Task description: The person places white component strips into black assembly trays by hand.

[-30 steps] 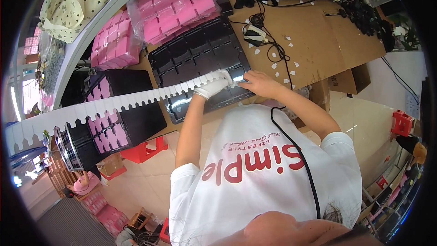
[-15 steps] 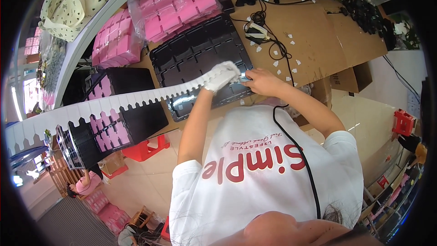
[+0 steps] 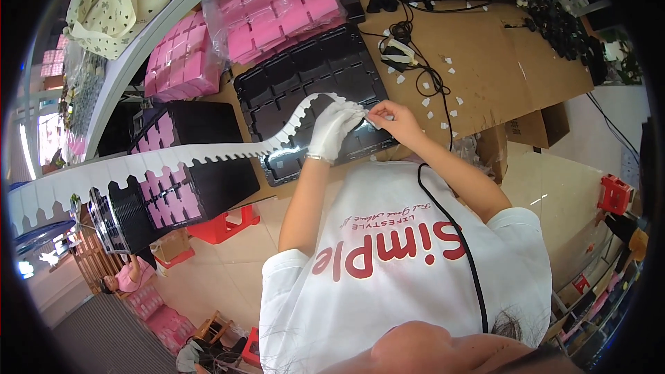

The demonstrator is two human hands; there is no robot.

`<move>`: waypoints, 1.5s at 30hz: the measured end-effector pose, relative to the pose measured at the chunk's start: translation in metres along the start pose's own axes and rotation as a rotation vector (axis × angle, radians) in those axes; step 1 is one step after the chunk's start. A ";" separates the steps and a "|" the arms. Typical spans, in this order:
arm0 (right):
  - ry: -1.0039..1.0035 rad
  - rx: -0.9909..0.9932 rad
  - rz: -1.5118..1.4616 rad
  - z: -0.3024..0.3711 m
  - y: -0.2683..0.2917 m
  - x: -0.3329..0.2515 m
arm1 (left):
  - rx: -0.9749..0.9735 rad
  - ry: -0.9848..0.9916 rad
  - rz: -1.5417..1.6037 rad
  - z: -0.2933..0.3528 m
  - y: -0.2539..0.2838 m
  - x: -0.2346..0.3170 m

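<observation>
Above the black tray (image 3: 277, 90), the gloved left hand (image 3: 331, 131) grips the white notched strip (image 3: 166, 157), fingers bunched together; the strip arches up beside this hand (its remaining length extends far leftward); the bare right hand (image 3: 395, 123) sits at the left fingertips, thumb and forefinger drawn together; whether they pinch anything cannot be told.

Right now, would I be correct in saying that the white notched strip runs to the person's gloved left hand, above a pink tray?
Not quite: the tray is black, not pink, as the head view shows. The white notched strip does run to the person's gloved left hand, above that tray.
</observation>
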State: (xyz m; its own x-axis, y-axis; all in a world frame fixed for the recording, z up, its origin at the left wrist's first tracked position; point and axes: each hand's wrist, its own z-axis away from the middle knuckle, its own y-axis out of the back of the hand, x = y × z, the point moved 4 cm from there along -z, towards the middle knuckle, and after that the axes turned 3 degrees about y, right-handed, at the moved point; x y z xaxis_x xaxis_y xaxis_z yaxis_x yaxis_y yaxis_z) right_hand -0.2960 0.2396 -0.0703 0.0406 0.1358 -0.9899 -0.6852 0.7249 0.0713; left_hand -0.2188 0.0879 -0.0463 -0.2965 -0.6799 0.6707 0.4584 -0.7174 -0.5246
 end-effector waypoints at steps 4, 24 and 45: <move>-0.215 -0.138 -0.161 -0.007 -0.006 0.004 | 0.003 0.018 0.088 0.028 -0.001 0.006; 0.811 -0.184 0.367 -0.016 -0.043 -0.077 | 0.613 -0.083 -0.126 0.051 0.035 -0.002; 0.226 0.044 0.878 -0.239 0.009 -0.008 | 0.726 0.029 -0.202 0.076 0.054 -0.010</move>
State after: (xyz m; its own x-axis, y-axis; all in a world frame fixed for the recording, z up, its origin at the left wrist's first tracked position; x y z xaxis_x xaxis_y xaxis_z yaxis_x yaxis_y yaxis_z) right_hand -0.4768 0.0835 -0.0910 -0.6299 0.5193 -0.5776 -0.3740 0.4490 0.8115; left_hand -0.1273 0.0679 -0.0418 -0.4505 -0.5570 0.6977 0.8269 -0.5550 0.0907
